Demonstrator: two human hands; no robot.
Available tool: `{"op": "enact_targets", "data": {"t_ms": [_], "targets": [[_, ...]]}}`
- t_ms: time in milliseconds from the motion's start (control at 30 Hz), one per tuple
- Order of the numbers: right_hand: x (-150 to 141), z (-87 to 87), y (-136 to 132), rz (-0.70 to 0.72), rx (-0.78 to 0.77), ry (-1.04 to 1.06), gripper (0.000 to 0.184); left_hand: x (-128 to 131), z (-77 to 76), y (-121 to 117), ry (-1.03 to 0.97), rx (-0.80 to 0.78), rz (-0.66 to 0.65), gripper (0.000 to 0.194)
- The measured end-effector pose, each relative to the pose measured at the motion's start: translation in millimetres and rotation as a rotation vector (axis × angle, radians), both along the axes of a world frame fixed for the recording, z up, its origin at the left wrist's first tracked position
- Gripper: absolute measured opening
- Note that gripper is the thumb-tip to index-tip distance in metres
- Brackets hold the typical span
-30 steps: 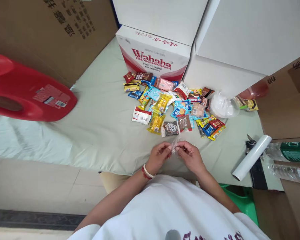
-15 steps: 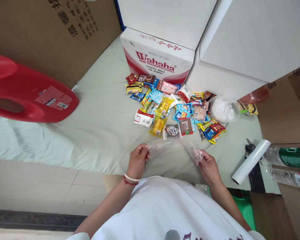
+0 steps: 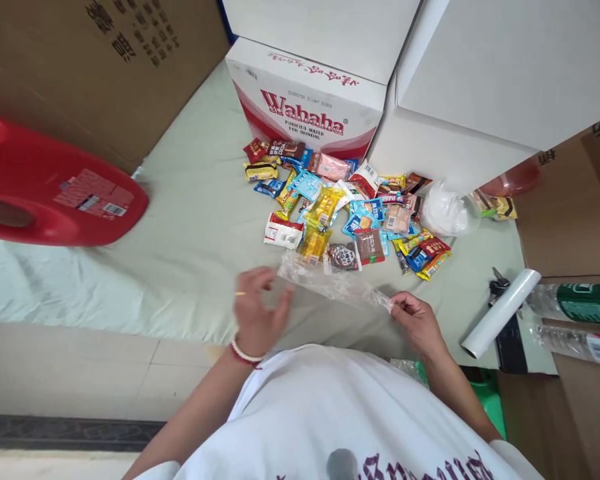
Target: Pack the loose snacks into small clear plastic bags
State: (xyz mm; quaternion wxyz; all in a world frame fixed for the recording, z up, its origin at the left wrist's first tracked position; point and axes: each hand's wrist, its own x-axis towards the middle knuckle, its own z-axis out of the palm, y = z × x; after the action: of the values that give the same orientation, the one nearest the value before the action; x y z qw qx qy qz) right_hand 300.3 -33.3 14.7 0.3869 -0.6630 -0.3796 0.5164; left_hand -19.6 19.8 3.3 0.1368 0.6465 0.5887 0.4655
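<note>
A clear plastic bag (image 3: 330, 280) stretches out flat in front of me, its far left end over the edge of the snack pile. My right hand (image 3: 417, 323) pinches the bag's right end between thumb and fingers. Just left of the bag's other end is my left hand (image 3: 260, 310), slightly blurred, its thumb and fingers apart with nothing between them. Past the bag lie several small wrapped snacks, among them a yellow packet (image 3: 314, 244), a round dark biscuit packet (image 3: 343, 256) and a brown packet (image 3: 369, 245).
A Wahaha water carton (image 3: 305, 107) stands behind the snacks, with white boxes beside it. A red jug (image 3: 80, 180) lies at left. On the right are a bundle of white plastic (image 3: 445, 210), a white roll (image 3: 503, 313), keys (image 3: 499, 283), a black phone-like object (image 3: 513, 350) and plastic bottles (image 3: 580, 303).
My hands moved apart, drawing the crumpled clear bag out lengthwise. My left hand then let go of its end and opened, while my right hand kept its pinch.
</note>
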Motion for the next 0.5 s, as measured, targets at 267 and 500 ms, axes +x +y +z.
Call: {"op": "enact_targets", "data": {"t_ms": [267, 500], "targets": [[-2, 20.6, -6, 0.185, 0.014, 0.025, 0.035, 106, 0.7, 16, 0.165, 0.149, -0.903, 0.024], [11, 20.3, -10, -0.181, -0.023, 0.389, 0.033, 78, 11.7, 0, 0.211, 0.404, -0.915, 0.011]]}}
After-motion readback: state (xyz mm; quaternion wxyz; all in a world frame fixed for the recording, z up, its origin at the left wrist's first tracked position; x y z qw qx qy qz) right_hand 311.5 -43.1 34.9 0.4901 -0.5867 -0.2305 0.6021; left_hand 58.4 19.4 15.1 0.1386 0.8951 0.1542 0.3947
